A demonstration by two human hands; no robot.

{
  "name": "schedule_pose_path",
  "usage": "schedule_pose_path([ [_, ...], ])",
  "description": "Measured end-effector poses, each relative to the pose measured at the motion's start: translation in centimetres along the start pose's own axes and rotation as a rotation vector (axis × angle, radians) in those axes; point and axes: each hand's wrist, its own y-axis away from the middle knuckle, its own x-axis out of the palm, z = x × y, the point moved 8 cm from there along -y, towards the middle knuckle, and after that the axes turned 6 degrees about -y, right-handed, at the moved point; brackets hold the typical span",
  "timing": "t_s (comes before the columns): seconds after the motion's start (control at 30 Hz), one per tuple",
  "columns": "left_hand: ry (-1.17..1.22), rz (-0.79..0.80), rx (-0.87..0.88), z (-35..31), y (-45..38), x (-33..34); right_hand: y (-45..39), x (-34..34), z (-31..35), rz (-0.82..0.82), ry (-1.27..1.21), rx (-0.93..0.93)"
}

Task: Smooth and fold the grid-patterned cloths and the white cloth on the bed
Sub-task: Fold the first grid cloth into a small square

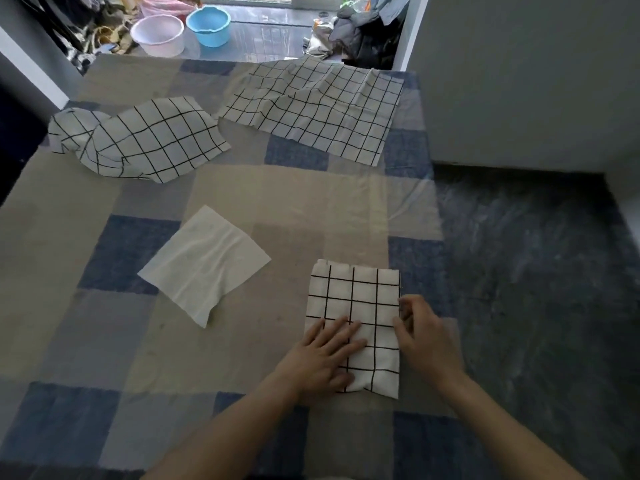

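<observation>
A folded grid-patterned cloth lies on the bed near its right edge. My left hand rests flat on the cloth's lower left part, fingers spread. My right hand touches the cloth's right edge with curled fingers; whether it pinches the fabric is unclear. A white cloth lies flat and creased to the left. A crumpled grid cloth sits at the far left. A larger grid cloth is spread out, wrinkled, at the far right of the bed.
The bed has a blue, grey and beige patchwork cover. Dark floor runs along its right side, beside a grey wall. Beyond the far edge stand a pink basin, a blue basin and a pile of clothes.
</observation>
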Motion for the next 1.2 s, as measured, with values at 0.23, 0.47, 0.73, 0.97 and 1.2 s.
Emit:
schedule_pose_path([
  [0.23,0.116,0.052,0.029,-0.2,-0.1,0.0,6.7,1.0,-2.8,0.075,-0.27,0.381],
  [0.47,0.123,0.118,0.025,-0.3,-0.2,-0.4,10.8,2.9,-2.7,0.11,-0.396,0.437],
  [0.73,0.11,0.088,0.028,-0.5,0.0,-0.2,11.6,3.5,-2.9,-0.059,-0.492,0.452],
  [0.97,0.098,0.104,0.027,-0.5,-0.1,-0.1,11.6,3.7,-3.2,-0.136,-0.707,0.491],
  [1.2,0.087,0.118,0.036,-0.6,-0.1,-0.4,11.1,3.0,-2.8,-0.13,-0.686,0.439],
])
